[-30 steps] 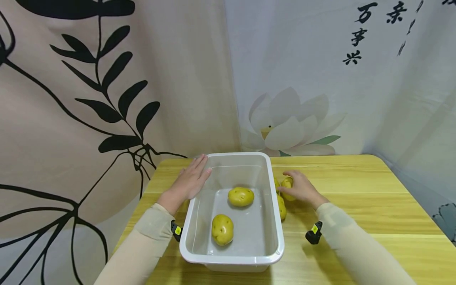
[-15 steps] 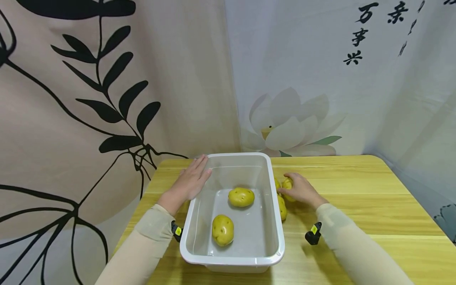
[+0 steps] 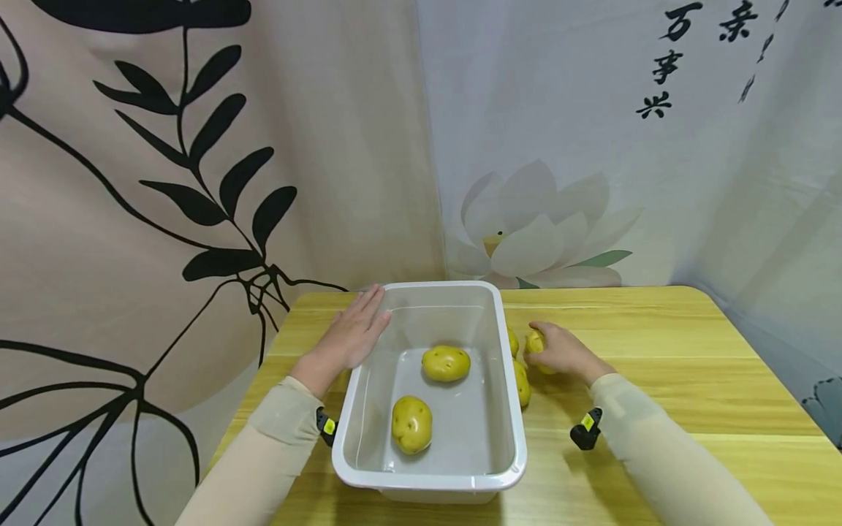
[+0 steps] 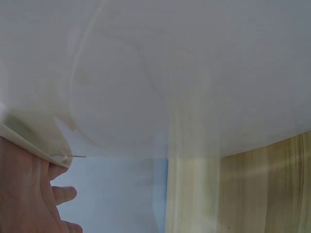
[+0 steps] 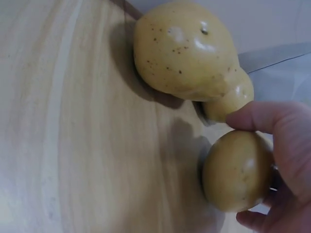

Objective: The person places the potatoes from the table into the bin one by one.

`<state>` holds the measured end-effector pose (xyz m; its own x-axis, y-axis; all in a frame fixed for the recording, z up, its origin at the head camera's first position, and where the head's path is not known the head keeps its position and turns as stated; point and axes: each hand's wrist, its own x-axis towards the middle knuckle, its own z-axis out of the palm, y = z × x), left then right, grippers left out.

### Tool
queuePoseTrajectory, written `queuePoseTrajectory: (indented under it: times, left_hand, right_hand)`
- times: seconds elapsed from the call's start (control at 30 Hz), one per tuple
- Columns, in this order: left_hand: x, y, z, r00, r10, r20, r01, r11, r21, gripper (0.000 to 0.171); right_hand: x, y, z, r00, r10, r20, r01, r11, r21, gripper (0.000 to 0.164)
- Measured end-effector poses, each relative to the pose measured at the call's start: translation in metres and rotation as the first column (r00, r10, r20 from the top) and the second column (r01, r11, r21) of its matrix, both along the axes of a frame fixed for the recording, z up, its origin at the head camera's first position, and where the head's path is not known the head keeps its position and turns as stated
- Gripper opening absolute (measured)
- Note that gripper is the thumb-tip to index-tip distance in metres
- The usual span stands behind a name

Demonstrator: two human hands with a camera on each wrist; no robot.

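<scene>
A white plastic tub (image 3: pixel 429 479) stands on the wooden table with two yellow potatoes inside, one potato (image 3: pixel 446 364) farther back and another potato (image 3: pixel 411 425) nearer the front. My left hand (image 3: pixel 351 332) rests on the tub's left rim, fingers extended. Right of the tub, my right hand (image 3: pixel 564 351) holds a potato (image 5: pixel 238 171) between thumb and fingers, close over the table. Two more potatoes lie against the tub's right wall: a large potato (image 5: pixel 184 51) nearer me and a smaller-looking potato (image 5: pixel 231 99) behind it, both partly hidden by the tub in the head view.
The wooden table (image 3: pixel 684 380) stretches to the right of the tub, and its back edge meets a hanging curtain (image 3: pixel 368 146) printed with plants and characters. A small black wrist camera (image 3: pixel 586 429) sits at each sleeve.
My right hand has shifted slightly to the right with its potato, away from the two potatoes beside the tub. The left hand stays on the rim.
</scene>
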<state>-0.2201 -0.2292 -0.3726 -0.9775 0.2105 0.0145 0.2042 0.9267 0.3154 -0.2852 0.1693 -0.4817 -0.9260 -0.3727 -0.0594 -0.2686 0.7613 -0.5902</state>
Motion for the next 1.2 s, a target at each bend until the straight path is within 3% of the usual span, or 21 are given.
queuePoseTrajectory:
  times: [0.23, 0.53, 0.97, 1.2]
  left_hand:
    - [0.000, 0.001, -0.001, 1.000, -0.002, 0.003, 0.002, 1.000, 0.008, 0.066]
    - [0.000, 0.002, 0.001, 1.000, -0.005, 0.015, 0.005, 1.000, 0.007, 0.066]
    - [0.003, 0.002, 0.002, 1.000, -0.005, 0.020, 0.005, 1.000, 0.021, 0.065]
    - [0.001, 0.000, 0.000, 1.000, -0.004, 0.011, 0.003, 0.999, 0.043, 0.068]
  right_hand:
    - [-0.001, 0.005, -0.004, 1.000, 0.013, -0.017, -0.012, 1.000, 0.028, 0.072]
    - [0.002, 0.000, -0.019, 0.978, -0.003, -0.211, 0.019, 0.997, 0.075, 0.050]
    - [0.012, 0.000, -0.020, 0.967, -0.008, -0.255, 0.024, 0.998, 0.060, 0.049]
    - [0.018, 0.007, -0.022, 0.976, -0.043, -0.215, 0.048, 0.999, 0.017, 0.055]
